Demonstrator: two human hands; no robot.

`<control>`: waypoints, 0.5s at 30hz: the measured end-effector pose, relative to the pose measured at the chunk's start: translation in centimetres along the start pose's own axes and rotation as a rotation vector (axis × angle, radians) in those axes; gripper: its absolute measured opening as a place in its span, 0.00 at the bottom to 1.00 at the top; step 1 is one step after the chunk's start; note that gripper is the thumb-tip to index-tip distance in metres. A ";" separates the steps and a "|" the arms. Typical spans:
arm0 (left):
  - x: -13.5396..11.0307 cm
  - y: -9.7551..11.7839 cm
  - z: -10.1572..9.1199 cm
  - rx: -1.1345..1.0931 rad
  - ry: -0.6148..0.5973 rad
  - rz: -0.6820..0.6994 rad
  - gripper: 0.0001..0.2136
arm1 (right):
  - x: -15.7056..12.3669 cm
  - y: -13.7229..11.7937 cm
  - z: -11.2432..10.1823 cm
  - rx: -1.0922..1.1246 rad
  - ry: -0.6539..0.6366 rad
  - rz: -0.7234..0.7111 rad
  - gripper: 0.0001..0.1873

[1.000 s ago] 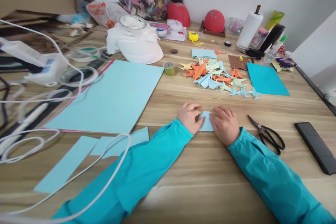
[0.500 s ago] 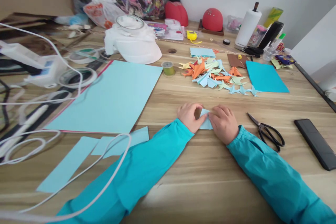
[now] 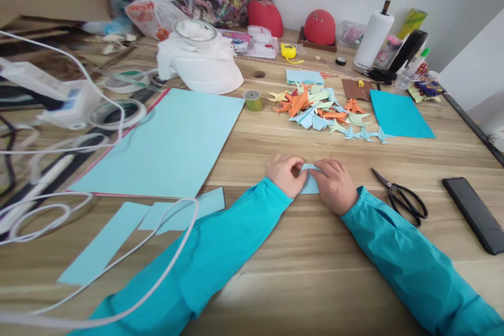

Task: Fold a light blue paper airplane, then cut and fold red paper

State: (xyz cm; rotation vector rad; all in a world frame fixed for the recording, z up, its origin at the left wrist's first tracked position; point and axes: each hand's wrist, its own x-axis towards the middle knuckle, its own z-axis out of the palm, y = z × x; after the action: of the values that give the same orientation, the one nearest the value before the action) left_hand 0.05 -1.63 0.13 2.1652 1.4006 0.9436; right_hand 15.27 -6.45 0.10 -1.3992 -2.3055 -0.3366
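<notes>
A small light-blue piece of paper (image 3: 310,185) lies on the wooden table between my two hands, its far edge curving up off the surface. My left hand (image 3: 286,174) pinches its left side between thumb and fingers. On the other side my right hand (image 3: 334,182) grips the upper right part, and its fingers cover that corner. Black-handled scissors (image 3: 402,197) rest to the right of my right hand. Beyond the hands is a pile of folded paper cranes (image 3: 315,107) in orange, blue, green and yellow.
Large light-blue sheets (image 3: 169,142) and cut paper strips (image 3: 104,244) lie left, crossed by a white cable (image 3: 185,236). A phone (image 3: 474,215) is at far right. Behind stand a spool of thread (image 3: 252,101), a turquoise sheet (image 3: 401,114) and a white cap (image 3: 208,71).
My right-hand fingers have shifted slightly up and left over the paper. The paper's far edge now bends upward, where it lay flatter before. My left hand has hardly moved.
</notes>
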 end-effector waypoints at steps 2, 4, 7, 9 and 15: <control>-0.1 -0.2 0.1 -0.018 0.020 0.042 0.05 | 0.1 0.0 -0.1 0.003 -0.012 -0.013 0.12; -0.1 -0.4 0.2 -0.041 0.036 0.109 0.05 | 0.2 0.0 -0.2 0.012 -0.033 -0.025 0.13; -0.3 -0.6 0.5 -0.116 0.043 0.257 0.06 | 0.2 -0.1 -0.3 0.040 -0.062 -0.006 0.13; -0.5 -0.7 0.7 -0.166 0.034 0.345 0.07 | 0.1 0.0 -0.3 0.061 -0.068 0.023 0.13; -0.7 -0.9 1.1 -0.127 0.040 0.471 0.09 | -0.1 0.6 -0.2 0.135 -0.016 0.155 0.10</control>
State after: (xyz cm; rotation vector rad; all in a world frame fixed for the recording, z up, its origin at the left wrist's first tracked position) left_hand 0.04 -1.80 -1.42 2.4339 0.8255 1.2044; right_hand 15.85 -6.33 0.19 -1.5049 -2.1722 -0.1207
